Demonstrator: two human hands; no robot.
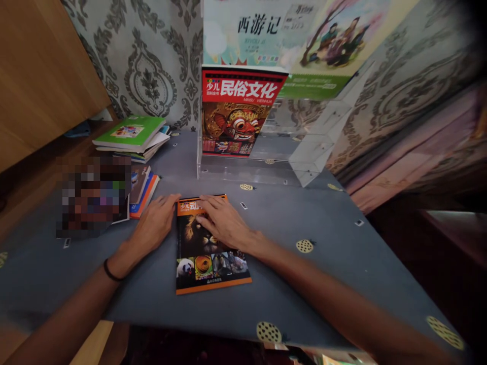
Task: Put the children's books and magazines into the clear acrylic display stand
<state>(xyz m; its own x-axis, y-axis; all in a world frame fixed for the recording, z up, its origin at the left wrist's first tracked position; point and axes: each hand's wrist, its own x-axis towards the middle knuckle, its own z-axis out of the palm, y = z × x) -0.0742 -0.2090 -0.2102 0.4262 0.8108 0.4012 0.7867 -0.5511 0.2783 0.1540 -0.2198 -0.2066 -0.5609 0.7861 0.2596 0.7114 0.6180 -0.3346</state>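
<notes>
A blue-grey surface [335, 228] carries a clear rack [319, 137] by its back edge. Between the rack and the front edge, a book [208, 248] lies flat: black cover, orange bands at top and bottom, a lion's head, a row of small pictures with a panda leftmost. The right hand [226, 223] rests on the cover, thumb apart; the left hand [158, 218] lies unclenched, fingertips at the book's upper left corner.

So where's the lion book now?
Left of centre in the head view, the lion book lies on the table, right hand over it, left hand beside it.
</notes>
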